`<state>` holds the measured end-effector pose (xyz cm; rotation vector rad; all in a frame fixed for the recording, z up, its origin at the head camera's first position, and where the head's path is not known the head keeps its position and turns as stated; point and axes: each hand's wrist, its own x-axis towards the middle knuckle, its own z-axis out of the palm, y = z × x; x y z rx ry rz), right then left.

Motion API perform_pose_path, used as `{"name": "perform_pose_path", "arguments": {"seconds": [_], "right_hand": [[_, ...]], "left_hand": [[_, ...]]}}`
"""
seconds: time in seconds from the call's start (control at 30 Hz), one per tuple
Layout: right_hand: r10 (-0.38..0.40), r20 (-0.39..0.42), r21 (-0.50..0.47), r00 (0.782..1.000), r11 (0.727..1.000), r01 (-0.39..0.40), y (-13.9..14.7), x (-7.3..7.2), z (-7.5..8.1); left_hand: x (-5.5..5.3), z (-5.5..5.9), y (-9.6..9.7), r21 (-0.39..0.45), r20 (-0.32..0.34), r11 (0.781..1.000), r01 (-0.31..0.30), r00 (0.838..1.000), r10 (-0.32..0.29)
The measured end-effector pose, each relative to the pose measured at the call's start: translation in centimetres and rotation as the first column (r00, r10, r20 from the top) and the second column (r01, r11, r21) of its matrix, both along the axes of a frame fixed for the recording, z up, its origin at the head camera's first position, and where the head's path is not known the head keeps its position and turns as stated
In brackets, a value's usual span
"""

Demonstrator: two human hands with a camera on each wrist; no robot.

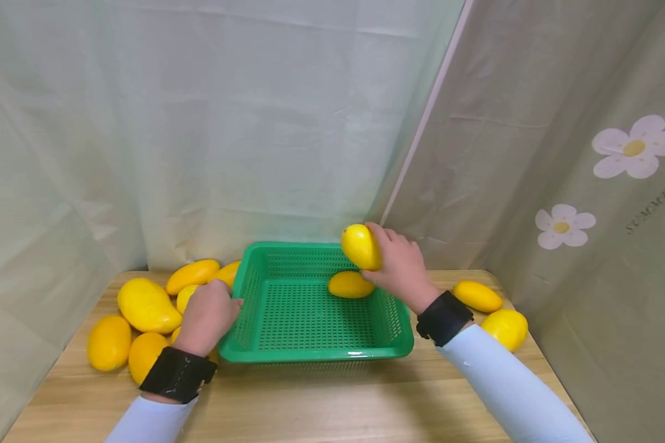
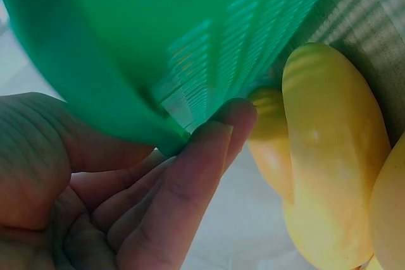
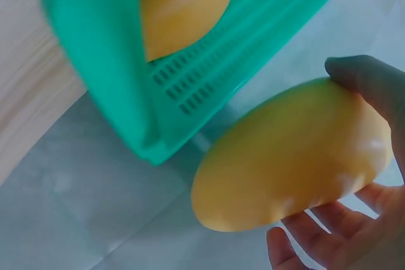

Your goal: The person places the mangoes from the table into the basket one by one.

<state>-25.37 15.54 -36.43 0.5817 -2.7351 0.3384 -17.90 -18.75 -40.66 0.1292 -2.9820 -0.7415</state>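
Note:
A green plastic basket stands on the table with one mango inside, toward its right end. My left hand pinches the basket's left rim; the left wrist view shows thumb and fingers on either side of the rim. Above the basket's back right corner, my right hand grips a yellow mango. In the right wrist view, thumb and fingers wrap one end of that mango, which is apart from the basket.
Several mangoes lie in a group left of the basket, some partly hidden by the left hand. On the right are two more, one mango behind another mango beside my forearm. Grey curtains hang behind the wooden table.

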Motion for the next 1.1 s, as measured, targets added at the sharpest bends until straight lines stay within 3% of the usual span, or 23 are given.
{"name": "perform_pose_path", "arguments": {"seconds": [0.2,0.5,1.1], "right_hand": [[0.073,0.079,0.055,0.994,0.995,-0.078,-1.6,0.2,-0.5],[0.19,0.158,0.164,0.969,0.963,-0.216,-2.9,0.8,-1.8],[0.201,0.254,0.321,0.946,0.905,-0.279,-3.3,1.0,-3.3]], "left_hand": [[-0.1,-0.1,0.1,0.007,0.0,1.0,0.0,1.0,0.0],[-0.1,-0.2,0.0,0.004,-0.006,1.0,-0.001,1.0,0.001],[0.0,0.0,-0.1,0.007,0.004,1.0,0.007,1.0,-0.007]]}}
